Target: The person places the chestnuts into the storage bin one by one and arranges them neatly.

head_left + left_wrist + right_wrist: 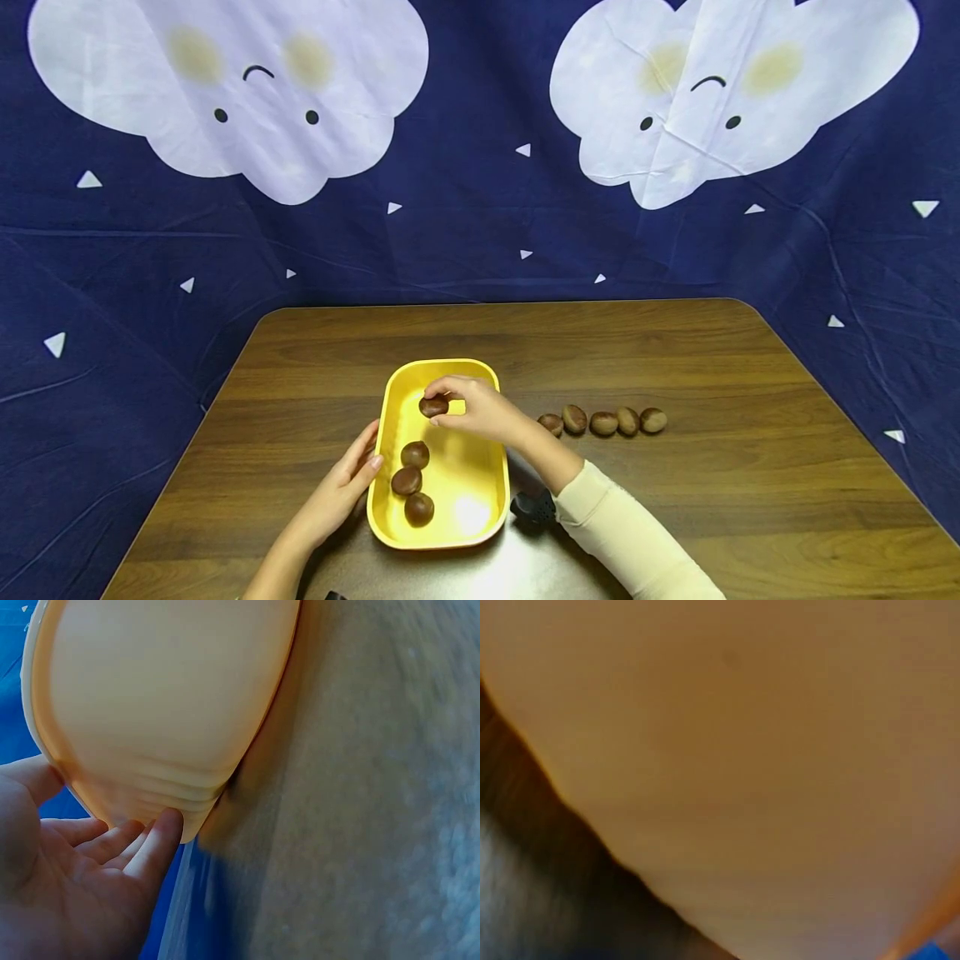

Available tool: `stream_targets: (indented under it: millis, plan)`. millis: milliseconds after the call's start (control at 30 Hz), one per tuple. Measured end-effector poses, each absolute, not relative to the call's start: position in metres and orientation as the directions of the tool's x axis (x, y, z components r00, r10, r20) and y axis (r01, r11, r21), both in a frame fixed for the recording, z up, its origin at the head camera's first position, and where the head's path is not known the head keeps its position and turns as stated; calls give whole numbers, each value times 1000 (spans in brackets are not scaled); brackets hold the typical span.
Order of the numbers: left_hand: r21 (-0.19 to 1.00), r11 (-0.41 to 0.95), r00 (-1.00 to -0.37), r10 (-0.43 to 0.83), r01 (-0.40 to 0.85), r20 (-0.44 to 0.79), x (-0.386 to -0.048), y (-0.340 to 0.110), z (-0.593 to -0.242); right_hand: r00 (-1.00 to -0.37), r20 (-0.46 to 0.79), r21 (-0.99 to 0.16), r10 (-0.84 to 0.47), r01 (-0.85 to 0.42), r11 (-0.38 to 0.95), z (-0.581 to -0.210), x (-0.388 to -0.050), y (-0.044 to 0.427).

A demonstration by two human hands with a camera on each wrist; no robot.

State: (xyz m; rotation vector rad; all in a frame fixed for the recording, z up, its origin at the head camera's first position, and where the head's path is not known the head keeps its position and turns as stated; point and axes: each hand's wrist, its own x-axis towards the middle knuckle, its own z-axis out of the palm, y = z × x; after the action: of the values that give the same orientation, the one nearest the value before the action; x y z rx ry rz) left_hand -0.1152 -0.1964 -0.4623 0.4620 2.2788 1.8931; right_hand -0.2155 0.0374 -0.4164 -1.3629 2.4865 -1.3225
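Note:
A yellow plastic tray (pixel 465 458) sits on the table with three brown chestnuts (pixel 407 481) grouped toward its near left side. My left hand (pixel 333 498) holds the tray's left wall, the thumb over the rim and the fingers against the outside; the left wrist view shows those fingers (pixel 154 847) on the outer wall. Over the tray's far part, my right hand (pixel 480 410) pinches another chestnut (pixel 433 407) between thumb and fingers. The tray's wall (pixel 727 750) fills most of the right wrist view, which is blurred and hides the fingertips.
Several chestnuts (pixel 603 423) lie in a row on the wooden table (pixel 720 500), right of the tray; the right forearm passes close to the row's left end. A black object (pixel 532 506) is partly under the right sleeve. Behind the table hangs a blue cloth (pixel 480 225) with clouds.

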Motion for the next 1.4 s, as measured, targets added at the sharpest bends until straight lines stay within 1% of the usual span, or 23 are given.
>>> stream_targets:
  millis: [167,433,600,933,1233,1400]
  plan:
    - [975,169,-944,319,144,85,-116,-196,-463,-618,314,-671,-721,-681,292,-422,-217,25]
    - [973,180,-946,313,143,81,-115,-196,-462,-642,187,-687,-743,-626,368,-429,-217,12]
    - [972,180,-946,313,149,87,-115,-197,-462,-647,150,-690,-748,-610,390,-431,-217,7]
    - [970,182,-944,316,160,97,-116,-197,-464,-622,83,-699,-778,-593,399,-434,-215,1]
    - [968,191,-944,317,161,94,-116,-198,-464,-632,-5,-672,-775,-572,470,-436,-215,2]
    - [966,199,-945,312,163,95,-116,-198,-464,-632,-4,-642,-775,-592,487,-437,-215,2]
